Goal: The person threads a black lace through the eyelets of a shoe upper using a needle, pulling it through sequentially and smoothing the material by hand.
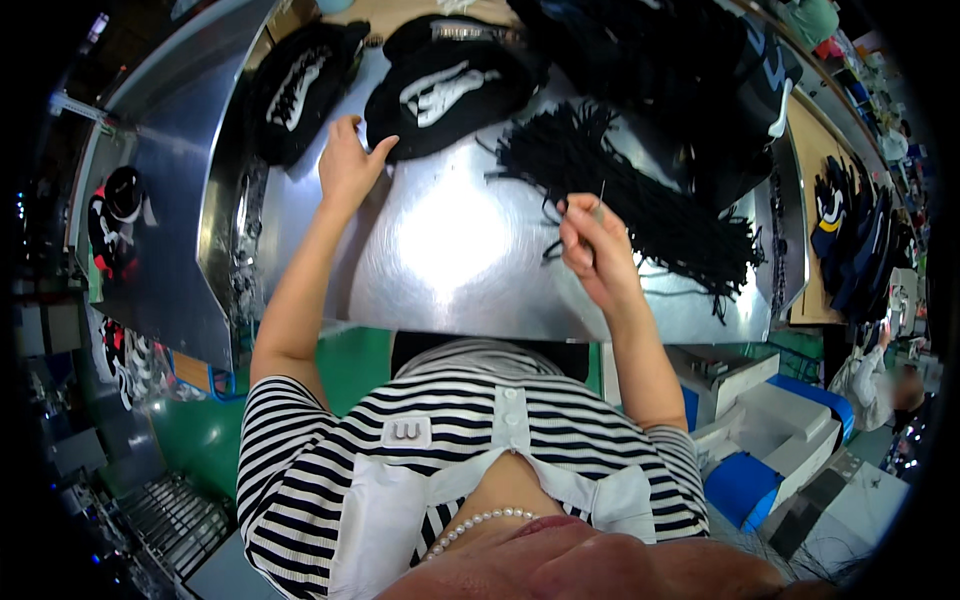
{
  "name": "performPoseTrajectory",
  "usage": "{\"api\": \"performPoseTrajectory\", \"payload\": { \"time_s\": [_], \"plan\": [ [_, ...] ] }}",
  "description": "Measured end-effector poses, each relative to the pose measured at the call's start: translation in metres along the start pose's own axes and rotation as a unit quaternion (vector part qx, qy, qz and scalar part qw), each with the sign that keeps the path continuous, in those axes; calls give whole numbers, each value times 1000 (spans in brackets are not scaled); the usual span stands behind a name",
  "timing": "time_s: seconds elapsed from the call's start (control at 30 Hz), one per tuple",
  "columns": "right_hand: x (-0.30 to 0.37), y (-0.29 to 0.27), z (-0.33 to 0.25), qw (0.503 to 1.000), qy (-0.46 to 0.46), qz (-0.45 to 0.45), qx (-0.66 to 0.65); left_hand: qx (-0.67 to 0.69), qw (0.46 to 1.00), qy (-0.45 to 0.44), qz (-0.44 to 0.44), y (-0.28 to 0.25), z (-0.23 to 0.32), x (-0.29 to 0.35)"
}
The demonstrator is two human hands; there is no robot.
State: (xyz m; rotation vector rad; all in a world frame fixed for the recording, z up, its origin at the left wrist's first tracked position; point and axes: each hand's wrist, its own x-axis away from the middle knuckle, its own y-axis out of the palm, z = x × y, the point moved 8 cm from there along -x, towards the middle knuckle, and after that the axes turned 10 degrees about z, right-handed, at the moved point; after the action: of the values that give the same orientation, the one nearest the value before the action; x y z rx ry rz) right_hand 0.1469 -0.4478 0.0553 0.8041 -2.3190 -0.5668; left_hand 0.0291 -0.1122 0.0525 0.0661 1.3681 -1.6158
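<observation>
My left hand (347,168) is open, thumb and fingers apart. It reaches to the gap between two black fabric pieces with white patches: one piece (268,115) at the far left, the other (395,98) just right of my fingertips. Whether my thumb touches the right piece I cannot tell. My right hand (600,250) is closed round a thin tool with a slender metal tip (602,188); most of it is hidden in the fingers. Beside that hand lies a thick bundle of black cords (650,205), its loose ends spread over the table's right half.
The metal table (440,290) has a raised metal wall on its left. Dark fabric pieces (700,90) are heaped at the back right. Beyond the right edge, dark garment-like pieces (855,235) lie on a wooden board. A person (870,385) is farther off at the right.
</observation>
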Motion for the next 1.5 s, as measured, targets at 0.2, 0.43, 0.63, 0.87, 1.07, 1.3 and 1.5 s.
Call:
{"api": "performPoseTrajectory", "payload": {
  "time_s": [0.2,0.43,0.63,0.87,1.07,1.3,1.5],
  "plan": [
    [7,11,4,999,11,-24,-32,107,986,-39,120,-52,13,1],
    [17,3,6,993,51,-50,-95,267,917,292,-46,-121,169,124],
    [29,0,8,999,40,-27,-5,425,856,-29,-292,-73,174,126],
    [40,23,-2,966,-82,28,242,357,875,168,-281,-18,224,77],
    [107,163,24,847,-282,-363,266,288,897,40,-332,40,206,43],
    [140,212,1,857,28,-514,-30,253,945,174,-116,-42,165,35],
    [44,36,51,998,6,-19,65,109,948,247,-167,-96,109,79]
  ]
}}
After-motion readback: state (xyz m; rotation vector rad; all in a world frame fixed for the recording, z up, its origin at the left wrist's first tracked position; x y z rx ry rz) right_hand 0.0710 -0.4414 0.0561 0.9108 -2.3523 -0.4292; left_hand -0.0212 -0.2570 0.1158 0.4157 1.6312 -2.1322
